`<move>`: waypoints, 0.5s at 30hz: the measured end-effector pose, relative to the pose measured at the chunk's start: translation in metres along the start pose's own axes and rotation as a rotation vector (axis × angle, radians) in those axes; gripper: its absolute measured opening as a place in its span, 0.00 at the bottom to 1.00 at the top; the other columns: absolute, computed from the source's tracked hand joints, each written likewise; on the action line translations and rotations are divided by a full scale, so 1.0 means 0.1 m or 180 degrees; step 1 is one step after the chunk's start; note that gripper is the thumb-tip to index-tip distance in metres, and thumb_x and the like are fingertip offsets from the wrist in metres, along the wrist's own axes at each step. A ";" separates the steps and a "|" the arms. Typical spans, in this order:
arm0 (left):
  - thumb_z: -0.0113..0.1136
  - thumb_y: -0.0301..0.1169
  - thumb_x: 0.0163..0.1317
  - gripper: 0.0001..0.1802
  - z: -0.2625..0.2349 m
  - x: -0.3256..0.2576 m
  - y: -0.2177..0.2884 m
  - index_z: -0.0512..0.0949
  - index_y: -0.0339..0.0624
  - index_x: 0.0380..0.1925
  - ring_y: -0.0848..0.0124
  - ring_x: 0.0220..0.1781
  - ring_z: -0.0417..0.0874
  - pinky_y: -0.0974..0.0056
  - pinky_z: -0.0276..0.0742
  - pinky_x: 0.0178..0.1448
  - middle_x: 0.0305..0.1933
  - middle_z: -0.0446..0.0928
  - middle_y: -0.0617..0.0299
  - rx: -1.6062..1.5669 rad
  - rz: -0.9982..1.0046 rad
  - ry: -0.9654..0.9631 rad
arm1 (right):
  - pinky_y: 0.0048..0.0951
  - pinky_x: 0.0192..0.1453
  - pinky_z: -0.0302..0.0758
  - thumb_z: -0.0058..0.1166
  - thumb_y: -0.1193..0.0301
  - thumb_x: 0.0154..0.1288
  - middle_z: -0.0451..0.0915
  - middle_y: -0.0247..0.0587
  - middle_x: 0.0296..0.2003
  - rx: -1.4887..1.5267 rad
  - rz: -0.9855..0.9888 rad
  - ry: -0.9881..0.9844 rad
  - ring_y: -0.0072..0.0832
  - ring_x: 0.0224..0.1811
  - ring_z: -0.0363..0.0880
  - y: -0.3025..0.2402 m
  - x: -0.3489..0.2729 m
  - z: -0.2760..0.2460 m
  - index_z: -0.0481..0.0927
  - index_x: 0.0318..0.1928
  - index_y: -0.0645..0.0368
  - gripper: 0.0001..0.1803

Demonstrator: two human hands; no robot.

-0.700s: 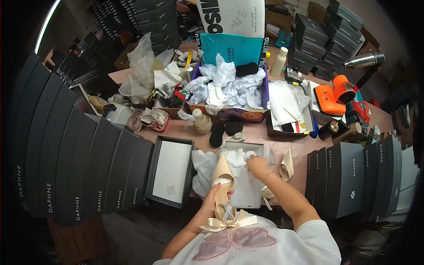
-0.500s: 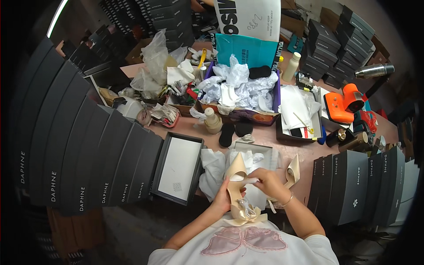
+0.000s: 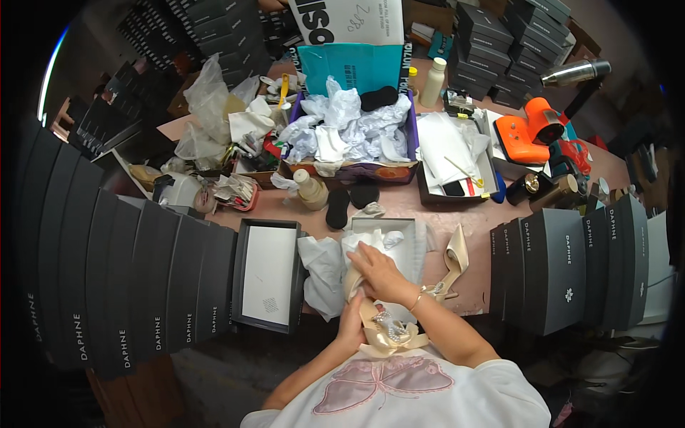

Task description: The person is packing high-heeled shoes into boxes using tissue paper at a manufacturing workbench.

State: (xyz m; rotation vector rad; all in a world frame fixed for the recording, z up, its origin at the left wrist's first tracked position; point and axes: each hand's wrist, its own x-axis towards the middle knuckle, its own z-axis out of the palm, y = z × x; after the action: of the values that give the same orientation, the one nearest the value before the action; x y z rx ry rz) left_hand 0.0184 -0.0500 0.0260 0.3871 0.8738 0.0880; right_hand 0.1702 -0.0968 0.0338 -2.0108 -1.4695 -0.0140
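At the left, an open dark box (image 3: 297, 285) with a white inside stands at the near edge of the bench (image 3: 446, 215), and next to it lies white tissue paper (image 3: 323, 274). Then comes the left hand (image 3: 348, 326), whose grip is closed around the middle of a cream shoe (image 3: 368, 312), from the left side. This shoe is in front of the person's chest. Its long axis goes away from the body and leans a little left: the bow (image 3: 392, 344) and bead trim (image 3: 389, 324) are near the shirt, the toe is far. The right hand (image 3: 385, 274) lies over this toe part from the right, so it is nearer to the toe than the left hand. Whether its grip pinches anything, I cannot tell. Behind it is an open grey box (image 3: 408, 265). To the right, apart from the fingers, the second cream shoe (image 3: 457, 255) rests on the bench, toe pointing away and slightly right; the right hand is nearer to it.
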 end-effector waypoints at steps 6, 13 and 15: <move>0.45 0.58 0.66 0.30 -0.05 -0.15 0.24 0.70 0.44 0.53 0.68 0.40 0.79 0.61 0.79 0.41 0.39 0.76 0.56 -0.0017 -0.0563 0.0256 | 0.41 0.49 0.68 0.53 0.68 0.57 0.81 0.42 0.35 -0.1317 0.0405 -0.0979 0.38 0.42 0.79 1.20 0.05 0.28 0.77 0.43 0.56 0.13; 0.46 0.57 0.66 0.32 -0.19 -0.04 0.30 0.68 0.41 0.57 0.61 0.42 0.81 0.57 0.79 0.46 0.45 0.77 0.49 -0.0227 -0.0361 0.0220 | 0.38 0.44 0.72 0.60 0.69 0.51 0.80 0.44 0.32 -0.0389 0.1025 -0.1016 0.38 0.39 0.80 0.86 0.23 0.03 0.77 0.39 0.58 0.13; 0.45 0.57 0.66 0.32 -0.27 0.06 0.26 0.69 0.40 0.55 0.61 0.43 0.81 0.57 0.79 0.47 0.45 0.77 0.49 -0.0254 -0.0387 0.0144 | 0.38 0.40 0.75 0.65 0.70 0.47 0.80 0.46 0.32 0.1237 0.1162 -0.1137 0.41 0.39 0.80 0.47 0.21 -0.40 0.76 0.38 0.60 0.17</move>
State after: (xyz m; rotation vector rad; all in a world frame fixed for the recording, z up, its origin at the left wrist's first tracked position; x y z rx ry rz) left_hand 0.0032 -0.0167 0.0155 0.2578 0.9336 0.0193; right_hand 0.2324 -0.1068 0.0505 -1.9820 -1.1653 0.7591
